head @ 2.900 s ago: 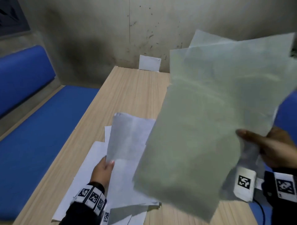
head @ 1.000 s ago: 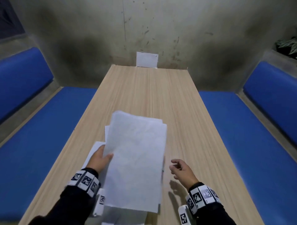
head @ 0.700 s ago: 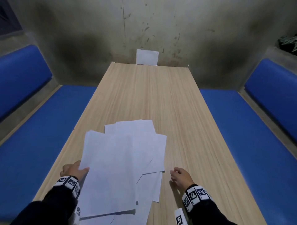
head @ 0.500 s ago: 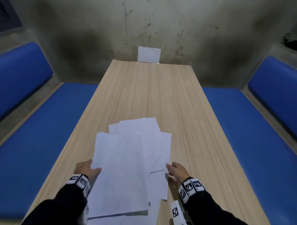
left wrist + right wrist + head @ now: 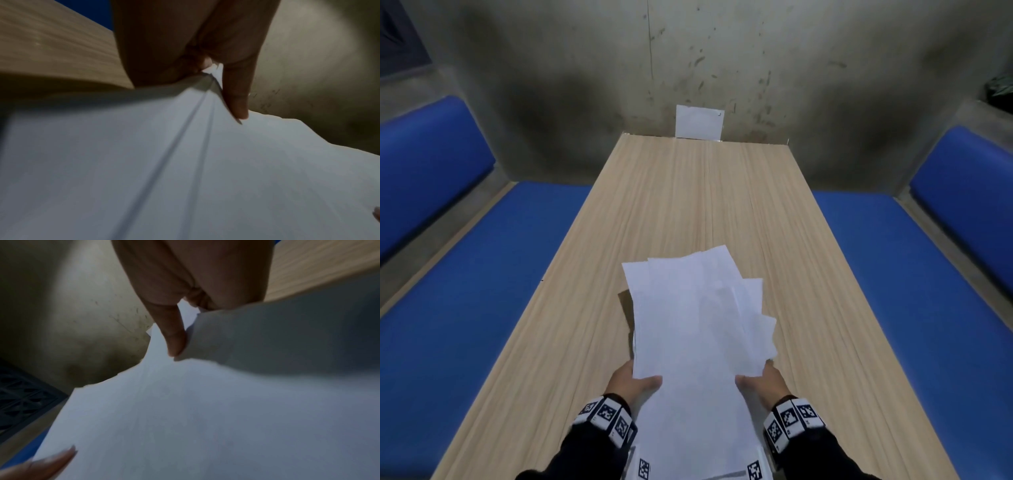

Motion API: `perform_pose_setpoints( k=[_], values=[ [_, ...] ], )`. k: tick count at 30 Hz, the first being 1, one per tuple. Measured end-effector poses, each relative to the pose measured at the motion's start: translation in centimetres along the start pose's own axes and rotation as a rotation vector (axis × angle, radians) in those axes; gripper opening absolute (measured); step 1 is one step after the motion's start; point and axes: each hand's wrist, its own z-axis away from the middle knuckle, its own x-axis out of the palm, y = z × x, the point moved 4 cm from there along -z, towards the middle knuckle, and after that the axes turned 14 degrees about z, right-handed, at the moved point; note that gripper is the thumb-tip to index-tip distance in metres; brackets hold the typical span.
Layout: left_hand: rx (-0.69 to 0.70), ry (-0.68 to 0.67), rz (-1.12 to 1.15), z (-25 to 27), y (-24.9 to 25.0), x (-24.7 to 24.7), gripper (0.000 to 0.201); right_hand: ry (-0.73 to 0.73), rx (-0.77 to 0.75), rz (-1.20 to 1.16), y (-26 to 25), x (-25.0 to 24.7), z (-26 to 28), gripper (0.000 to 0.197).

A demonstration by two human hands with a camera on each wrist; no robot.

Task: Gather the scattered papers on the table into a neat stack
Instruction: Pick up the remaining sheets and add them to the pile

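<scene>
A loose bundle of white papers (image 5: 695, 329) is lifted off the wooden table (image 5: 688, 192), its far edges fanned and uneven. My left hand (image 5: 635, 378) grips the bundle's left side, thumb on top and fingers underneath. My right hand (image 5: 756, 377) grips the right side the same way. In the left wrist view the papers (image 5: 185, 170) fill the lower frame with my thumb (image 5: 236, 104) pressed on them. The right wrist view shows the sheets (image 5: 205, 410) under my thumb (image 5: 174, 340), with one sheet curling up at the right.
Blue padded benches (image 5: 465, 274) (image 5: 893, 267) run along both sides of the table. A small white card (image 5: 699, 122) leans against the stained wall at the table's far end. The far half of the tabletop is bare wood.
The sheets lay spread flat on the table with my hands at their sides. Both hands have since closed in, taken hold of the edges and lifted the papers together as one bundle.
</scene>
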Motion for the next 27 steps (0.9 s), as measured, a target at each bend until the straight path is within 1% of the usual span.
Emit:
perform_pose_setpoints(
  k=[1,2,5,8,10,13,16,17,18,19,20,21,22,23,24,25,26,27],
  values=[
    [0.047,-0.002,-0.003,0.2,0.8,0.2,0.044,0.030,-0.054,-0.036,-0.6,-0.5,0.7,0.022],
    [0.107,-0.013,-0.002,0.4,1.9,0.3,0.040,0.067,-0.110,-0.088,-1.5,-1.2,1.4,0.015],
    [0.287,-0.044,0.049,1.7,5.4,0.9,0.025,0.191,-0.291,-0.227,-4.6,-3.7,3.3,0.012],
    [0.488,-0.065,0.046,3.8,8.6,1.0,0.025,0.236,-0.450,-0.327,-7.3,-6.2,5.5,0.012],
    [0.512,-0.111,0.061,5.3,9.7,1.0,0.028,0.201,-0.523,-0.341,-8.3,-7.2,6.8,0.010],
    [0.469,-0.150,0.092,6.7,9.5,0.5,0.027,0.120,-0.543,-0.320,-8.1,-7.2,8.2,0.017],
    [0.434,-0.176,0.043,7.7,9.0,1.0,0.054,0.079,-0.553,-0.374,-7.1,-7.1,8.3,0.022],
    [0.431,-0.145,0.047,7.8,8.9,1.2,0.057,0.055,-0.563,-0.429,-6.9,-7.0,8.3,0.028],
    [0.396,-0.115,0.015,8.0,8.8,1.3,0.050,0.044,-0.572,-0.484,-6.5,-6.8,8.0,0.045],
    [0.394,-0.077,0.011,8.0,8.9,1.4,0.047,0.039,-0.570,-0.499,-6.4,-6.8,8.0,0.068],
    [0.396,-0.081,0.013,7.5,8.8,1.4,0.047,0.073,-0.570,-0.514,-6.3,-7.0,7.7,0.085],
    [0.417,-0.088,0.006,7.2,8.8,1.4,0.048,0.094,-0.580,-0.548,-6.2,-7.5,7.5,0.086],
    [0.404,-0.071,-0.012,6.8,8.7,1.2,0.040,0.124,-0.605,-0.576,-6.4,-8.1,7.7,0.075],
    [0.418,-0.043,-0.021,7.1,8.8,1.0,0.029,0.149,-0.627,-0.585,-6.4,-8.8,7.8,0.061],
    [0.405,-0.010,-0.041,6.9,8.6,0.7,0.021,0.203,-0.654,-0.564,-6.6,-9.7,8.1,0.045],
    [0.424,0.014,-0.049,7.1,8.8,0.5,0.019,0.231,-0.672,-0.533,-6.7,-10.3,8.3,0.025],
    [0.421,0.010,-0.047,7.1,8.8,0.3,0.025,0.273,-0.694,-0.494,-7.1,-10.9,8.6,0.011],
    [0.459,0.028,-0.056,7.2,8.8,0.1,0.026,0.303,-0.704,-0.449,-7.2,-11.3,8.7,0.019]
  ],
)
